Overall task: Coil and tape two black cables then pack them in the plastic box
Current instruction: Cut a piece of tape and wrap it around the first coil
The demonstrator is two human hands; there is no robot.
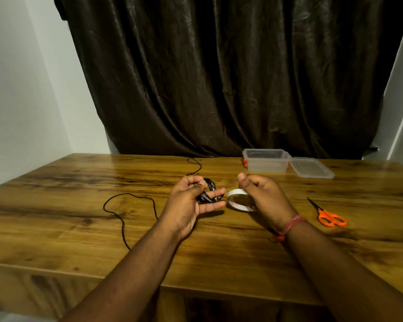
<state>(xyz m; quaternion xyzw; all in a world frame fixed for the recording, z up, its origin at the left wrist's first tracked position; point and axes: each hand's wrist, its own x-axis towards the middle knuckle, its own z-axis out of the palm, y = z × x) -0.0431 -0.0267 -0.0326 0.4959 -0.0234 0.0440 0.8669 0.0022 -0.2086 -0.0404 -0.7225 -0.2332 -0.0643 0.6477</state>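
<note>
Your left hand (pixel 191 201) gripped the coiled black cable (pixel 207 192); your right hand (pixel 263 196) held the tape roll (pixel 239 201) above the desk (pixel 79 228).

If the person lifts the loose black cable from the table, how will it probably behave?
The loose black cable is thin and lies in irregular curves on the wooden table, so it is probably floppy and light. It would likely droop, trail and tangle rather than keep its shape.
</note>
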